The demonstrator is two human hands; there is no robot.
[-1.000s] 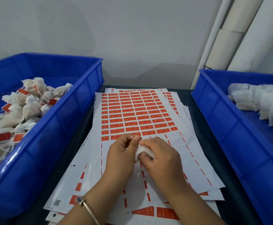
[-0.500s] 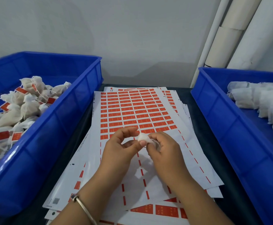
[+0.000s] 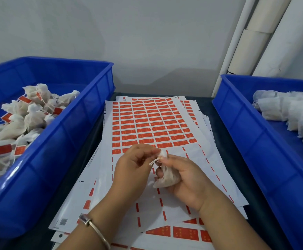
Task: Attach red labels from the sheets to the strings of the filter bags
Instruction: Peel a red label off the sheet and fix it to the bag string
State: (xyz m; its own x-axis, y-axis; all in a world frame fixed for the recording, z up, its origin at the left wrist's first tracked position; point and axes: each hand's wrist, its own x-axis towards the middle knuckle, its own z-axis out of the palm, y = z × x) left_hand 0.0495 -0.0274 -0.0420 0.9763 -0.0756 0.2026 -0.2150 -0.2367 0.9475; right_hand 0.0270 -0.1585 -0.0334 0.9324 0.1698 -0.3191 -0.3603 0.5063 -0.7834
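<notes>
Dark surface (image 3: pixel 217 112) under everything, wall behind, pale pipes (image 3: pixel 266 37) standing in the right corner. Left blue bin (image 3: pixel 60 141) heaped with finished bags (image 3: pixel 30 112), red tags tied on. Right blue bin (image 3: pixel 255 134) holding a row of plain white bags (image 3: pixel 287 112), no tags showing.

Between the bins, a fanned stack of label sheets (image 3: pixel 147 123), long side running away from the viewer. Top sheet: full rows of red labels (image 3: pixel 147 127) on the far half, near half stripped to white backing with thin red slivers left. Pale marks on the labels too small to read. Barcode strip at the top-left corner and a small square code at the near-left corner, neither legible.

Above the stripped half, both hands. Right hand (image 3: pixel 188 179) palm up, fingers curled around a small filter bag (image 3: pixel 167 175) and gripping it. Bag's long axis tilted, gathered neck pointing up and away toward the labels, rounded bottom down toward the wrist. Left hand (image 3: pixel 134 168) with thumb and forefinger pinched at the neck; pale string (image 3: pixel 153 161) sticking out leftward from under the right thumb toward that pinch. Whether the left fingers truly hold the string, cannot tell; no label on the string. Metal bangle (image 3: pixel 93 226) on the left wrist.
</notes>
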